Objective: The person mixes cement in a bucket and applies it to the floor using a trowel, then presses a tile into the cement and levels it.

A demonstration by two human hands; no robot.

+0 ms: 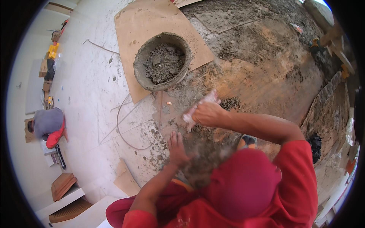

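Observation:
My right hand is closed around a crumpled pinkish-white piece, thin like plastic or cloth; which of these I cannot tell. The piece sticks out on both sides of the fist, above the grey-smeared floor. Lower and to the left, my left hand has its fingers stretched apart and holds nothing; whether it touches the floor I cannot tell. Ahead of both hands stands a round, mortar-crusted bucket with lumpy grey mortar inside. Under it lies a brown board or cardboard sheet. Small grey clumps lie beside my right wrist.
A thin looped cable or wire curls on the pale floor at left. Mortar crumbs cover the brown boards at right. By the left wall, another person bends among boxes. Stacked brown tiles or panels sit at the lower left.

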